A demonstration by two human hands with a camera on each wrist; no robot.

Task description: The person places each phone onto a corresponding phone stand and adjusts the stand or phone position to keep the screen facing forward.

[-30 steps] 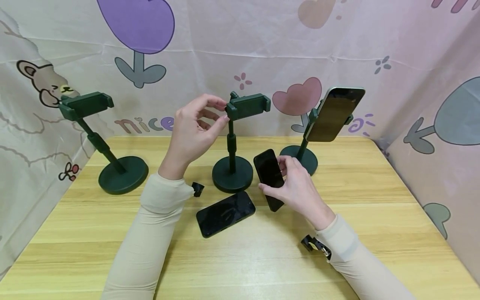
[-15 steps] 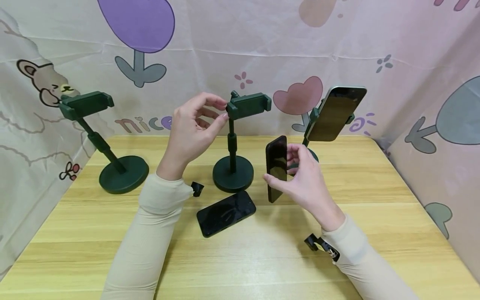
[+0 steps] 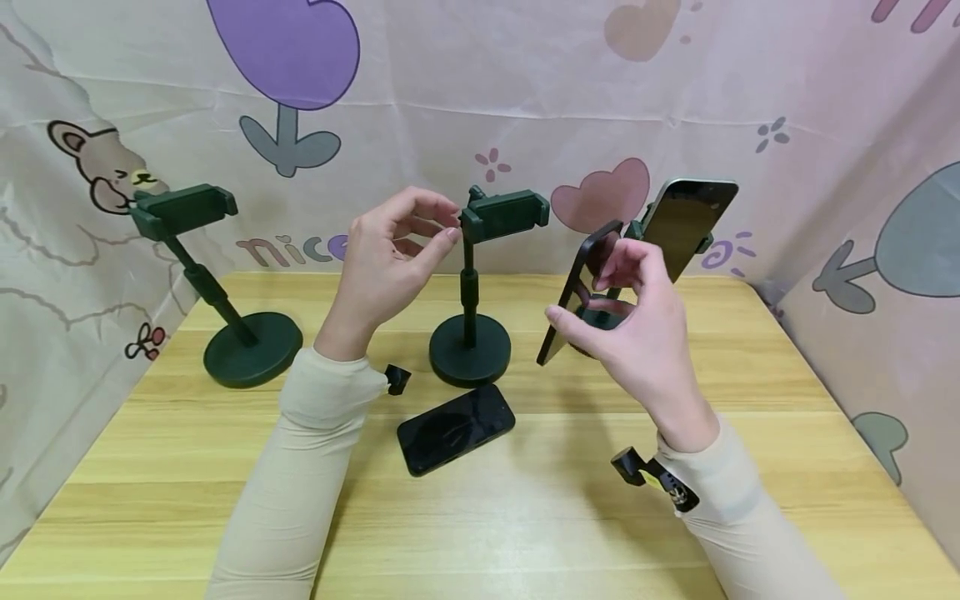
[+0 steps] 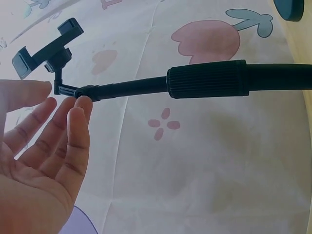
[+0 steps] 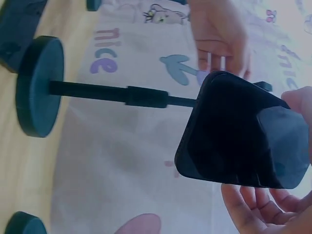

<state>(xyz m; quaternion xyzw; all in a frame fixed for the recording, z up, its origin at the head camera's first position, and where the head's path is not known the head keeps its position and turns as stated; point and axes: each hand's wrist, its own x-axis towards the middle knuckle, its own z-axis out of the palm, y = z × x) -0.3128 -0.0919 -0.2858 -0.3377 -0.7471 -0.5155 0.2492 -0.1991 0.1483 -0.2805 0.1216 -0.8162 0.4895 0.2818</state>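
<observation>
Right hand [image 3: 647, 333] pinches the held phone [image 5: 234, 131] by its edges, thumb on one side, fingers on the other. That phone is tilted, up off the counter [image 3: 487, 533], between the middle stand [image 3: 468, 287] and the right stand [image 3: 602, 321]. Left hand [image 3: 393, 258] has thumb and fingers apart, loosely bent, at the near end of the middle clamp [image 3: 513, 214]; fingertips sit right by its joint, can't tell if touching.

Risks: slick glass plus an edge-only pinch, so the held phone could slip and drop. A swing to the right could bump the mounted phone [image 3: 693, 221] or tip the right stand. A nudge from the left hand could swivel the middle clamp, since it hangs on a thin joint. Low drop risk for the flat phone [image 3: 456, 429] unless something falls on it.

Materials: stands dark green, look like matte plastic, round disc bases, slim poles, ribbed sleeve on the middle one. Left stand [image 3: 204, 283] leans, clamp bare. Phones are glossy black slabs with rounded corners; the mounted one has a pale rim. Counter light wood-grain, smooth. Backdrop [image 3: 450, 50] creased printed cloth.
</observation>
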